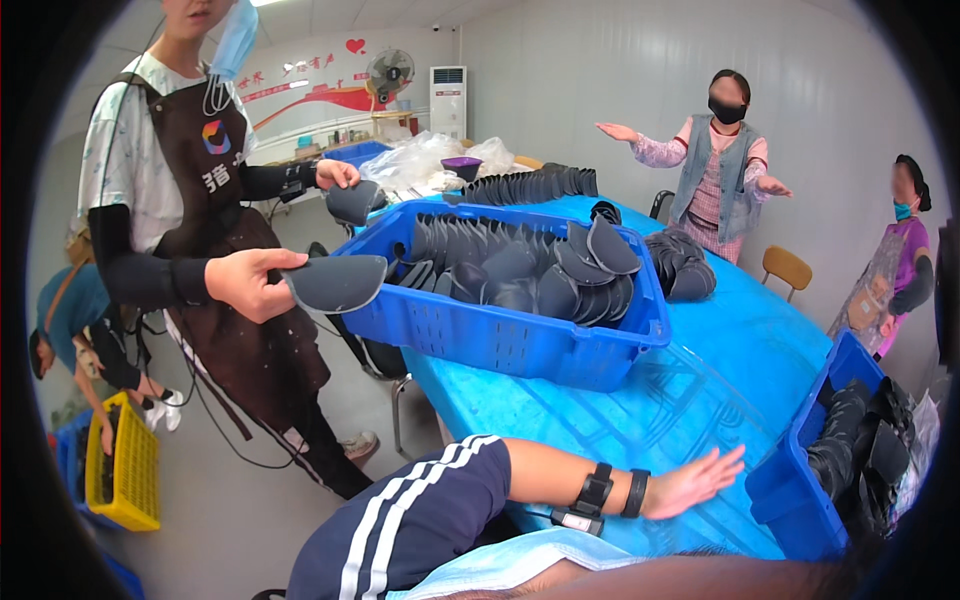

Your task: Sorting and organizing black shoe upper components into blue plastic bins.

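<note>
My left hand (697, 483) reaches across from the lower left, palm down and fingers stretched out, holding nothing. It is over the blue covering (560, 420) of the table, a short way left of a blue crate (795, 500) with dark curved pieces in it. I cannot tell whether it touches the covering. Black bands and a small device (580, 515) sit on my wrist. My right hand is out of view. Beyond my arm stands a larger blue crate (500, 345) filled with dark grey half-moon pieces (510, 262) resembling cap brims.
At left, a co-worker in a dark apron (215, 190) holds a half-moon piece (335, 284) and another (355, 203). Across the table a person (715, 170) spreads both hands; another (890, 260) stands right. More pieces (530, 185) line the table's far side. A yellow crate (135, 470) is on the floor.
</note>
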### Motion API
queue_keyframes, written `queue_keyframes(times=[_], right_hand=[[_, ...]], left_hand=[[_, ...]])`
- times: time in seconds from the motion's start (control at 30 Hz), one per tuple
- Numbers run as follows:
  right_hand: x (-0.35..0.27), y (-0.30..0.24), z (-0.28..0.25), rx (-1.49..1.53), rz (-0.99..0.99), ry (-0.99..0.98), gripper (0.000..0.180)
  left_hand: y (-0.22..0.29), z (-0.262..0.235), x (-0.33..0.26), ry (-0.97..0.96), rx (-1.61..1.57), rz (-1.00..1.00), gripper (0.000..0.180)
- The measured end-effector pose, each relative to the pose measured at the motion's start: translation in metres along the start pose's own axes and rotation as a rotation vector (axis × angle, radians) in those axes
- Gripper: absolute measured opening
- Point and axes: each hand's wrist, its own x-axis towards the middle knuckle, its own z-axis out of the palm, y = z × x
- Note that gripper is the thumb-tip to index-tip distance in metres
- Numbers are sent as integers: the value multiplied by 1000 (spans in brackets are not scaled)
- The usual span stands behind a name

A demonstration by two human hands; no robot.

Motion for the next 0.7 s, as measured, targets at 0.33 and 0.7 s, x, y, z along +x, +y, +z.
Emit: queue_keyframes(times=[0.33,0.7], right_hand=[[6,62,-115,134,-415,-641,68],[-37,16,-112,-382,204,1134,57]], left_hand=[[3,-26,-8,149,174,-132,67],[-4,-55,-14,251,189,-50,49]])
